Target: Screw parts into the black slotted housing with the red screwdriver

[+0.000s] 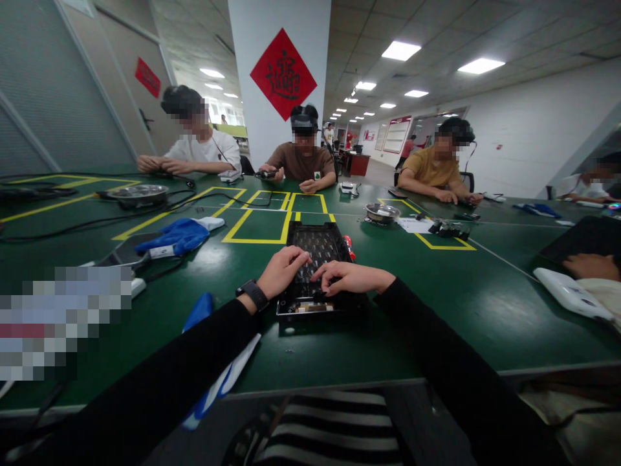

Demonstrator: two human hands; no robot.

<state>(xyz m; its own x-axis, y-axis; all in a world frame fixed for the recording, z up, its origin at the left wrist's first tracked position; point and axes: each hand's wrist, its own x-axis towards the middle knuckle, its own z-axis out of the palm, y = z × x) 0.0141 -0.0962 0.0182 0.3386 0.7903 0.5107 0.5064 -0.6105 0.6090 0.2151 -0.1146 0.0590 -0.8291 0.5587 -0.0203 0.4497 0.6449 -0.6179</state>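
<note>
A black rectangular tray (pixel 290 315) lies on the table in front of me, with rows of small shiny metallic bits across its dark bed. My left hand (pixel 283 270) rests at its left edge, fingers stretched over the bed; a black watch is on that wrist. From the right, my right hand (pixel 353 277) reaches over the tray, index finger extended and the other fingers bent. I see nothing held in either hand, though the fingertips partly cover the bed. A pale brownish strip (pixel 314 308) shows in the tray's near end. Red round things (pixel 348 247) sit by its right side.
Blue gloves (pixel 180 237) lie left on the green table (pixel 427 323), and a blue-white glove (pixel 226 375) hangs over the front edge. Metal bowls (pixel 382 213) stand further off. A white device (pixel 572 292) lies right, beside a neighbour's arm. Co-workers sit opposite; cables cross the left.
</note>
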